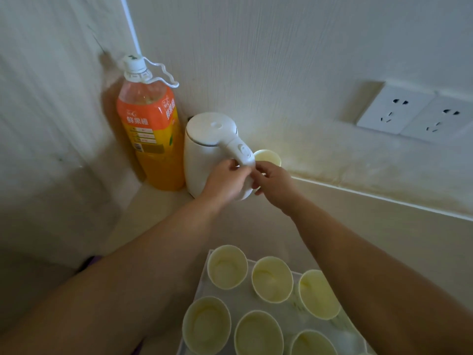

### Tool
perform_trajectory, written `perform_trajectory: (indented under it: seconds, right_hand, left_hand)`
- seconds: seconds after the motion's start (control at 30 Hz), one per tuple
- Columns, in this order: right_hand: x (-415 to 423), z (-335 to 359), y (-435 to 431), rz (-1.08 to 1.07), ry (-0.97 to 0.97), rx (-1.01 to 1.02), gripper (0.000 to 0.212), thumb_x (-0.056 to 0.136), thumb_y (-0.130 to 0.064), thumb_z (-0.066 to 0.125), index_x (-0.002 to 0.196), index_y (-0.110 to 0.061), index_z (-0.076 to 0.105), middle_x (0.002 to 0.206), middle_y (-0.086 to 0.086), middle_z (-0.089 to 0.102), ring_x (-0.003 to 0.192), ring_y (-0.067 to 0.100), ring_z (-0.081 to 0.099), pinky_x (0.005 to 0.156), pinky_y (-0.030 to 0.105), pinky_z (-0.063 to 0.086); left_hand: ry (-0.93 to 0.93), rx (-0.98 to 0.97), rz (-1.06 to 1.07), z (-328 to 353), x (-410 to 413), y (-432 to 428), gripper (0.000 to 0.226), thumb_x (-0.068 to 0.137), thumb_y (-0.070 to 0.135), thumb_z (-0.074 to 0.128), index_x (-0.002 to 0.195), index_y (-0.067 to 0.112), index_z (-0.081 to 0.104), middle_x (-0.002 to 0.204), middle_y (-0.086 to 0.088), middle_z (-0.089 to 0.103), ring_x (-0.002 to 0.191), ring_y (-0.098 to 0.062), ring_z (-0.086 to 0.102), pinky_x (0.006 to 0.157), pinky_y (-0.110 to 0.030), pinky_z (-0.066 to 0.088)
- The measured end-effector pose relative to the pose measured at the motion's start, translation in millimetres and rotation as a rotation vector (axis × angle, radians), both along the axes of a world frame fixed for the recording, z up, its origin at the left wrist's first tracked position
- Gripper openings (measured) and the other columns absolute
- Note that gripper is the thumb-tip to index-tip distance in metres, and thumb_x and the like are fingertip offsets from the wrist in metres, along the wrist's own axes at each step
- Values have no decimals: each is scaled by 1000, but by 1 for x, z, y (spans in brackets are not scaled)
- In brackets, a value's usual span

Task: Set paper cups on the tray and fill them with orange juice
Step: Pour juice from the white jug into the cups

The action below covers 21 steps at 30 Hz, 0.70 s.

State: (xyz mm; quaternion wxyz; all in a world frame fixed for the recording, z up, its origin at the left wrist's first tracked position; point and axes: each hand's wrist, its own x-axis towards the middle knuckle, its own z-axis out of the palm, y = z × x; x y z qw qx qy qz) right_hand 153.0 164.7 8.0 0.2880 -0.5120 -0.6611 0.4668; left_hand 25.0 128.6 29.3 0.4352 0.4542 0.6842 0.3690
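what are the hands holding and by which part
Both the left hand and right hand meet at the kettle handle's lower end; whether either actually grips it cannot be told.

Six cups (272, 279) stood in two rows on the tray (279, 312) at the near bench (358, 226) edge. In the far corner stood the bottle (151, 129), the kettle (204, 152) just right of it, and a seventh cup (268, 157) behind the kettle's handle. Sockets (414, 114) sat on the wall to the right.

Paper cups (272, 279) — six pale yellow, upright, empty, in two rows on a white tray (204, 283) at near right; a seventh cup (267, 157) stands far back by the wall. Orange juice bottle (149, 129) — tall, orange-labelled, white-capped, upright in the far-left corner, mostly full.
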Motion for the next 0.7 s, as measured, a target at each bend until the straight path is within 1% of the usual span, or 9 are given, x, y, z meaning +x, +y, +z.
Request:
perform_trajectory:
  seconds: [0.07,0.13,0.2,0.27,0.33,0.43,0.5,0.57,0.7]
  right_hand:
    - [1,1,-4,14,32,-34,16,97,-26,49,99,-19,64,79,-8,62,66,7,58,64,21,52]
    - [4,0,-4,-50,104,-106,20,98,-24,47,96,-17,64,84,-1,63,67,11,58,64,27,52]
    - [10,-10,3,-236,84,-37,13,94,-19,50,93,-17,63,93,0,63,73,18,61,69,34,54]
    - [20,-27,15,-430,-45,52,9,86,-17,58,95,-19,57,94,-5,59,88,24,62,81,44,54]
    - [28,-42,25,-481,-129,-27,36,77,-23,70,108,-17,52,101,-5,55,99,25,60,86,47,52]
    - [30,-60,39,-403,-212,-168,85,66,-36,82,135,-14,37,133,6,45,116,26,52,91,46,51]
    - [26,-66,46,-367,-239,-164,98,64,-40,83,142,-14,29,143,8,38,124,27,47,97,43,47]
    - [21,-67,54,-351,-252,-121,101,64,-38,83,144,-12,26,144,7,37,128,26,44,98,38,43]
    - [13,-68,61,-336,-224,-40,87,58,-30,86,132,-15,42,126,2,54,112,22,56,83,31,45]
  left_hand:
    - [-65,-1,50,1,5,4,26,89,36,59,101,14,65,86,4,66,83,-12,61,67,-23,46]
    - [-110,11,91,-4,7,7,35,85,41,65,106,14,66,95,1,70,90,-15,65,78,-30,52]
    - [-73,39,95,-8,8,8,34,86,40,65,107,13,65,95,1,69,88,-15,64,76,-27,49]
    - [-6,74,69,-11,6,9,37,88,40,62,110,10,64,91,2,65,85,-16,61,70,-24,43]
    - [32,84,21,-13,3,11,39,89,40,61,112,9,62,93,2,65,90,-19,63,76,-27,46]
    - [44,91,-26,-14,0,12,42,89,41,60,118,10,60,107,0,68,100,-19,65,91,-39,52]
    - [35,97,-30,-15,-1,12,44,89,40,61,121,10,59,111,-1,68,103,-19,64,94,-41,51]
    - [13,109,-21,-18,-2,13,45,89,38,62,123,10,57,113,-3,67,105,-20,63,95,-43,50]
    - [-30,131,-28,-23,-4,13,42,88,37,64,122,13,57,114,-3,67,106,-19,63,95,-44,51]
